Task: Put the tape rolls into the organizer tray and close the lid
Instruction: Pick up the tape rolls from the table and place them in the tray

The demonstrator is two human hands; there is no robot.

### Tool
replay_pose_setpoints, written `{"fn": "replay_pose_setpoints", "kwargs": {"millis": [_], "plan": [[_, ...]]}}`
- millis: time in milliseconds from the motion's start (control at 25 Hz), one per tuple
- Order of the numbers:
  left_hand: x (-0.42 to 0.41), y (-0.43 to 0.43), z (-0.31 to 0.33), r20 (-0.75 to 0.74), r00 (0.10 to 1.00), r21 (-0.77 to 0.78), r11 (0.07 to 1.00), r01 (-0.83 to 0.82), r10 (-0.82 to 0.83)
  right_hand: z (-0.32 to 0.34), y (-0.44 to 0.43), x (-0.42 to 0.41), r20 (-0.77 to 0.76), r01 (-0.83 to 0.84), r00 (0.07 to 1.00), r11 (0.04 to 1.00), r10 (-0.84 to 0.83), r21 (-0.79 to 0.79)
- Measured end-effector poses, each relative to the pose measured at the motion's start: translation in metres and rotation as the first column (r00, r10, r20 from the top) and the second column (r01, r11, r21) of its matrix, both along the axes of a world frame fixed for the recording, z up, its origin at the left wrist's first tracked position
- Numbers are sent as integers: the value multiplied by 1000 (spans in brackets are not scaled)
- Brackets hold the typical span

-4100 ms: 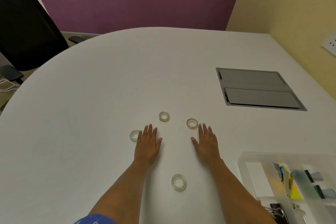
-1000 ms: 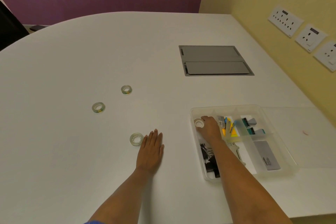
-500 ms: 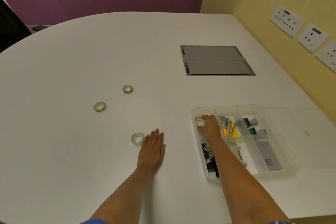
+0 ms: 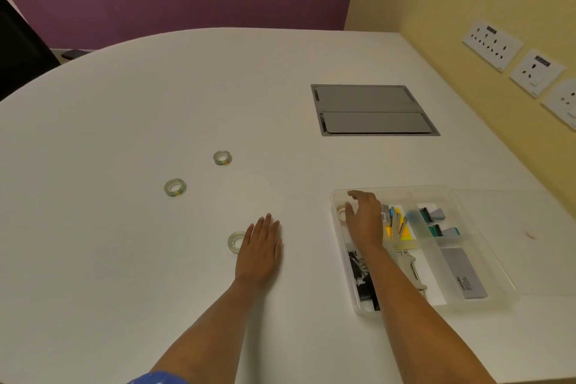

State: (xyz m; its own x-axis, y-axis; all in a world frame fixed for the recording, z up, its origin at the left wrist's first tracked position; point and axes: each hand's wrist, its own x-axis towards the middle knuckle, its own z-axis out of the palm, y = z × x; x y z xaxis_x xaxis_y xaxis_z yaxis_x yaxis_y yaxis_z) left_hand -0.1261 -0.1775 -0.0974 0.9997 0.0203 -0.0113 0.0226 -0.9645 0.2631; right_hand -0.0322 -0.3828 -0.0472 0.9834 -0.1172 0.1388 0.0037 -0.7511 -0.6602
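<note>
Clear tray (image 4: 486,246) nears table edge

One word is showing: "camlin", in small dark letters, is running along the grey box (image 4: 463,273) that is lying in the clear organizer tray (image 4: 486,246). The wall sockets (image 4: 491,44) are carrying small dark labels, but these are looking too tiny to read.
</note>
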Motion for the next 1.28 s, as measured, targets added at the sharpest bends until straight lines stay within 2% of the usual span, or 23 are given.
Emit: {"fn": "replay_pose_setpoints", "kwargs": {"millis": [160, 320, 480, 800, 1000, 1280], "plan": [[18, 22, 8, 28, 997, 25, 997, -70, 69, 13, 23, 9, 127, -48, 991, 999, 45, 20], [39, 51, 13, 32, 990, 61, 988, -141, 139, 15, 51, 28, 145, -112, 983, 993, 114, -24], [63, 79, 11, 17, 980, 78, 977, -200, 199, 11, 84, 53, 83, -151, 984, 986, 157, -75], [108, 123, -11, -45, 962, -35, 962, -272, 270, -5, 175, 105, -23, -336, 942, 940, 335, -58], [115, 133, -30, -28, 946, -80, 943, -323, 322, -21, 240, 125, -132, -476, 873, 879, 470, -25], [114, 132, -32, 0, 946, -89, 942, -323, 324, -28, 284, 136, -258, -582, 791, 812, 555, -39]]}}
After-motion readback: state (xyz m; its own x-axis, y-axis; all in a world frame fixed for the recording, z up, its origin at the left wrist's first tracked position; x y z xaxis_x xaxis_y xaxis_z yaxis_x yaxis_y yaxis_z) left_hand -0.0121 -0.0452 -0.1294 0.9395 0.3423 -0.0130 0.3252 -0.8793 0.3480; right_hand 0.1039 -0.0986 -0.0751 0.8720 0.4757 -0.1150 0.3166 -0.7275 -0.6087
